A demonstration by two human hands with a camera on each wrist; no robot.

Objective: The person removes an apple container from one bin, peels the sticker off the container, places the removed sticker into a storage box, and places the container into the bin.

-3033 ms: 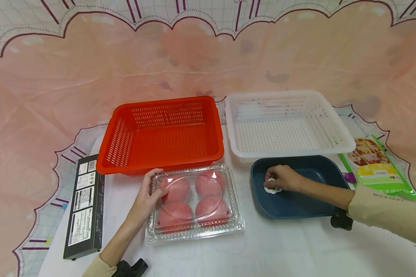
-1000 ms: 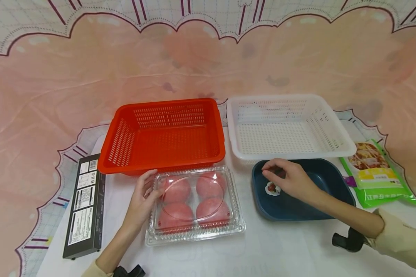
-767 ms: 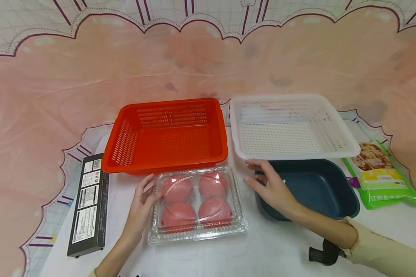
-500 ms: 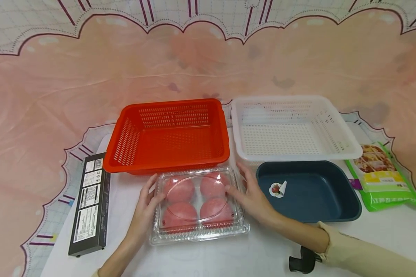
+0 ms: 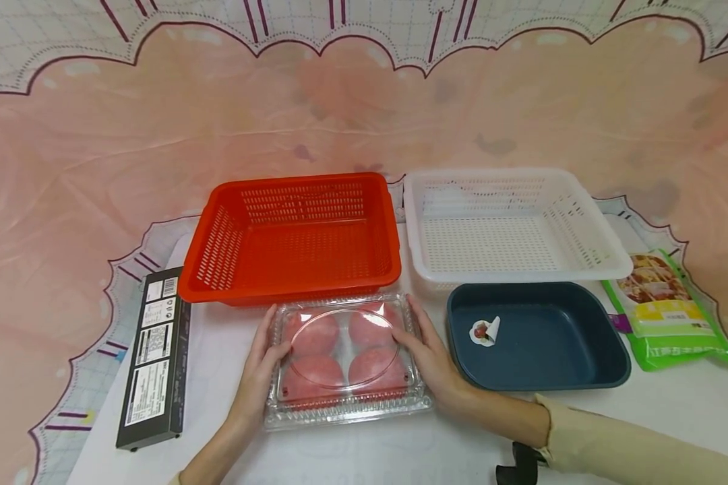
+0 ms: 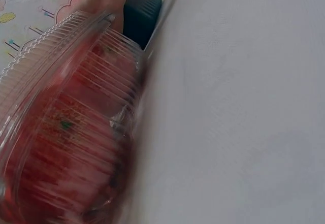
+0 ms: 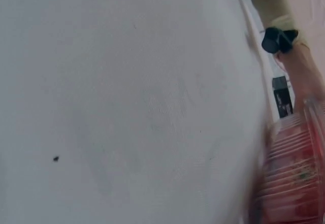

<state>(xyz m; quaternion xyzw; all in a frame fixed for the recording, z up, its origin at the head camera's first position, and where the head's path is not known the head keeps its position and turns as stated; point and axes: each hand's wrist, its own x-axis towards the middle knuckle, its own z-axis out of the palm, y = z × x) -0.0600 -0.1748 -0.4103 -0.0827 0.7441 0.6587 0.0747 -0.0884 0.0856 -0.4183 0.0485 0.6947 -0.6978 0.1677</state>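
Observation:
A clear plastic clamshell box (image 5: 347,397) with several round red fruits (image 5: 315,374) inside lies at the front middle of the table. My left hand (image 5: 256,370) grips its left side, thumb over the lid and fingers along the edge. On the opposite side my right hand (image 5: 439,367) holds it the same way, thumb on the lid. Both wrist views show the ribbed box wall (image 6: 101,66) close up, partly blurred. Right of it, a small white scalloped piece with a red picture (image 5: 482,332), one edge folded up, lies inside the dark blue tub (image 5: 552,364).
Behind the box stands a red slotted basket (image 5: 297,293), with a white slotted basket (image 5: 522,275) to its right. A long black box with white labels (image 5: 152,357) lies at the left. At the far right is a green and yellow food packet (image 5: 673,323).
My right hand has let go of the small white piece in the blue tub and moved left onto the box's right side. My left hand has stayed at the box's left side.

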